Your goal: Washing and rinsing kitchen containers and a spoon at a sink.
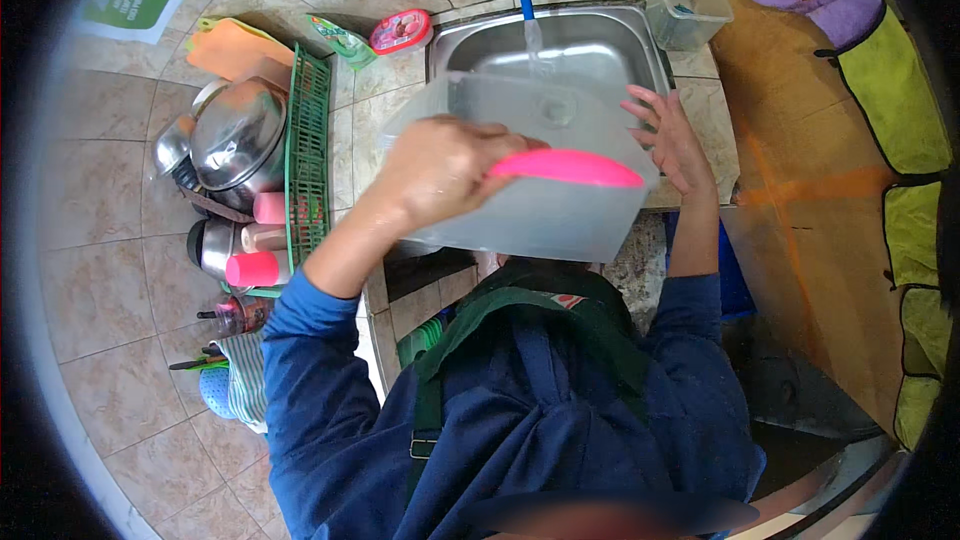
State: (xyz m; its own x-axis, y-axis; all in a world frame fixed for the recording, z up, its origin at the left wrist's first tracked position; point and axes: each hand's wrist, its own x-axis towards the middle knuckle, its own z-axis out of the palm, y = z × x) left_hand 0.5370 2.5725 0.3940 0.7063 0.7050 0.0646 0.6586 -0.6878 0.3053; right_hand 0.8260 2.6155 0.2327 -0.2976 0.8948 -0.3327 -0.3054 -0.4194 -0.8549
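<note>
My left hand (440, 168) is closed around one end of a bright pink curved plastic piece (570, 168), seen nearly edge-on, so its exact kind cannot be told. Under it a large translucent plastic sheet or container (530, 220) leans over the front of the steel sink (600, 45). Whether the pink piece is joined to it is unclear. My right hand (675, 140) is at the right edge of the translucent plastic, fingers spread; any contact there is hard to make out. A blue-ended tap (525, 0) runs water into the sink behind it.
A green dish rack (308, 170) with metal pots and pink cups (255, 268) stands on the left. A pink tub (400, 32) and a green packet (342, 42) lie by the sink. At the right are a clear plastic container (688, 8) and a brown board (790, 190).
</note>
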